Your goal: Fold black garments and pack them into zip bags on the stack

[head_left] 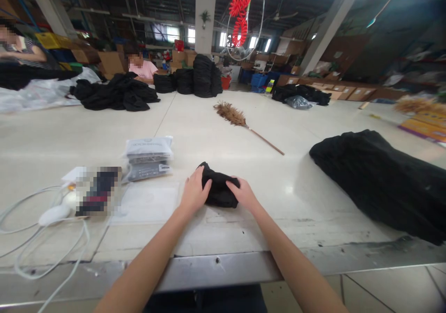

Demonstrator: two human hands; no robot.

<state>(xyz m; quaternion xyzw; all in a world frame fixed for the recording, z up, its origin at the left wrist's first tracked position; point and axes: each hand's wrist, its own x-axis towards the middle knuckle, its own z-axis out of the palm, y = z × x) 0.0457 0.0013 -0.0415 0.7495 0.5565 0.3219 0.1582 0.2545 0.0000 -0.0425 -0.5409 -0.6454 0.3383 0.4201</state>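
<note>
A folded black cloth garment (220,190) lies on the pale tabletop in front of me, its exact kind not clear. My left hand (195,190) grips its left end, thumb on top and fingers along the far side. At the right end my right hand (243,193) holds the bundle with the thumb across its top. Left of my hands lies a clear plastic bag (149,204), flat on the table. Just behind that bag sits a small stack of packed plastic bags (149,157) with dark contents.
A large black cloth pile (379,178) covers the right side. A feather duster (232,114) lies beyond my hands. White cables (81,243) and a blurred phone-like object (99,192) are at left. Black garment stacks (205,76) and two people are at the back.
</note>
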